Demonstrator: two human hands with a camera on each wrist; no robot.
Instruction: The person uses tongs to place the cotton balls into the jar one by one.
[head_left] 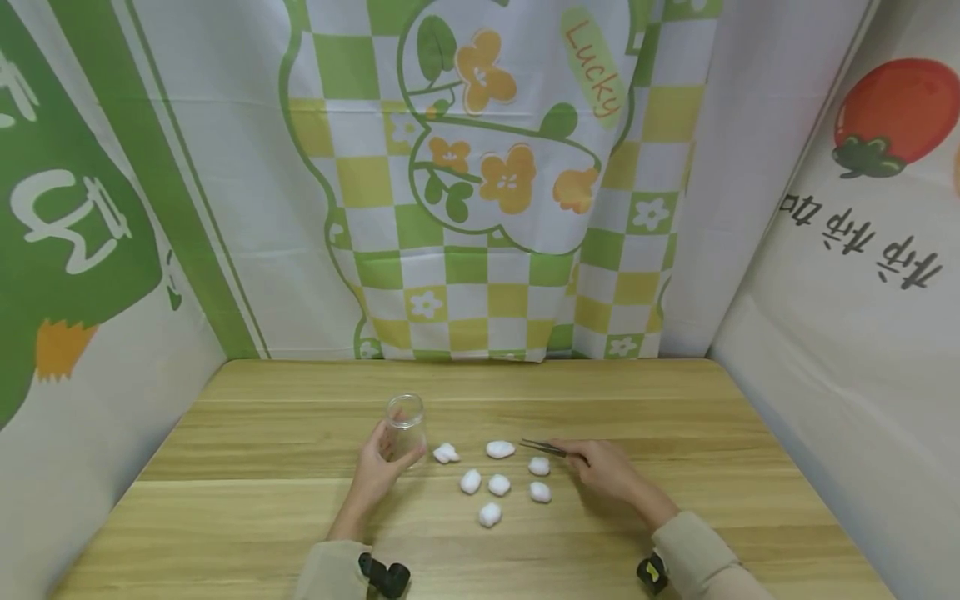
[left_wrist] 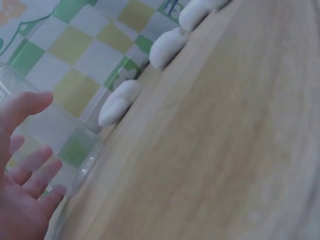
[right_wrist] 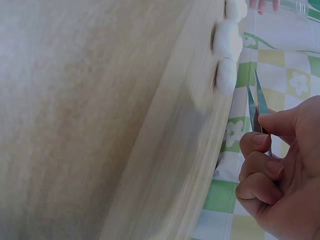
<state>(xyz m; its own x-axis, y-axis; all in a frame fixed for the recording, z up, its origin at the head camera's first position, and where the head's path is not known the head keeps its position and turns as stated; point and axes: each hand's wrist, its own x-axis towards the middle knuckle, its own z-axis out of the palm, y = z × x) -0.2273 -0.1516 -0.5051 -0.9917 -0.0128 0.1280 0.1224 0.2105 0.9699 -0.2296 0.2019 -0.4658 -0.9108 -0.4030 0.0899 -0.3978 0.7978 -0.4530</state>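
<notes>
The right hand (head_left: 609,472) pinches tweezers (head_left: 546,447) between curled fingers (right_wrist: 257,147); their long axis runs leftward, tips apart beside a cotton ball (head_left: 500,449). The left hand (head_left: 378,467) wraps loosely spread fingers round an upright glass (head_left: 406,427) farther left.

a clear glass cup (head_left: 406,427) stands upright at lower centre; thin metal tweezers (head_left: 545,447) lie right of it, tips apart.
</notes>
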